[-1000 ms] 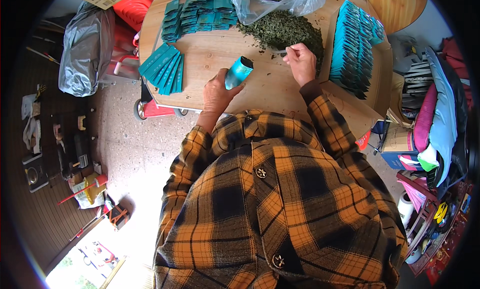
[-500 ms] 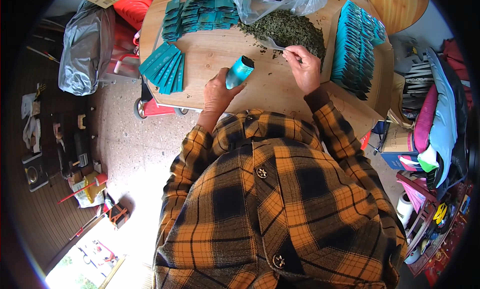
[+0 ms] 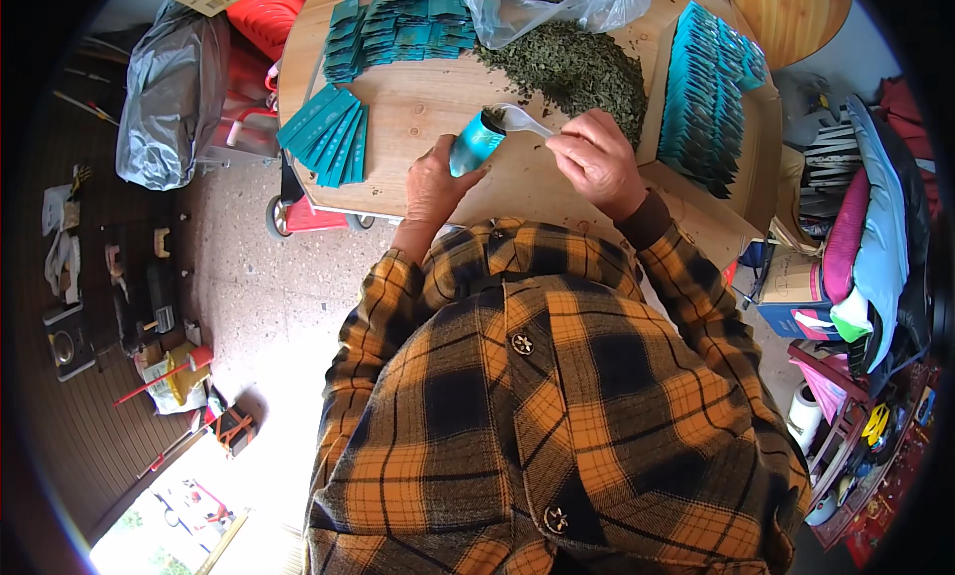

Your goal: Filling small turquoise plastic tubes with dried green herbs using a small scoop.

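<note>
My left hand (image 3: 434, 184) is closed around a shiny teal packet (image 3: 476, 145), its mouth open and tilted up to the right. Between the fingers of my right hand (image 3: 600, 159) is the handle of a clear plastic spoon (image 3: 521, 119). The spoon's bowl is at the packet's mouth, where dark dried leaf shows. Beyond the spoon lies a heap of dried green leaves (image 3: 587, 73) on the wooden table (image 3: 408, 95), partly under a clear plastic bag (image 3: 557, 10). Fanned flat teal packets (image 3: 328, 135) lie left of my left hand.
Stacked teal packets (image 3: 403, 23) cover the table's far left. On the right, a cardboard box (image 3: 761, 137) holds a long row of upright filled packets (image 3: 704, 102). A grey plastic-covered bundle (image 3: 171, 107) stands left of the table, beside red chairs.
My right hand has drawn nearer to me, and the spoon has moved left from the leaf heap to the packet's mouth. My left hand and its packet stay almost in place.
</note>
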